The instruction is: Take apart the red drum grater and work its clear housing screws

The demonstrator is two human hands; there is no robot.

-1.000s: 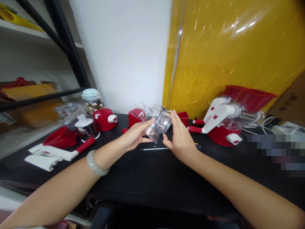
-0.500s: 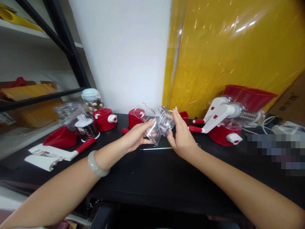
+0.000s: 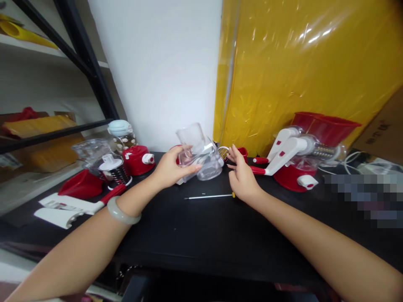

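My left hand (image 3: 173, 167) grips a clear plastic rotary grater body (image 3: 195, 142) by its side and holds it tilted above the table. To its right, my right hand (image 3: 244, 178) is apart from the clear body, fingers spread and holding nothing. Just beyond those fingers is a grater drum (image 3: 223, 154) with a white rim, and a red plastic part (image 3: 242, 153) lies behind the hand. A screwdriver (image 3: 208, 196) lies on the table below both hands. Another red piece behind my left hand is mostly hidden.
Assembled red and white rotary graters (image 3: 296, 155) stand at the right. At the left are a red base (image 3: 138, 160), a drum (image 3: 115, 170), a red hopper (image 3: 81, 184), white crank parts (image 3: 67, 205) and a bottle (image 3: 121, 132). The black table (image 3: 195, 239) meets a yellow-wrapped panel (image 3: 302, 63).
My right hand has come off the clear grater body and opened to its right. My left hand has turned the body more upright and moved slightly left. The grater drum behind now shows.
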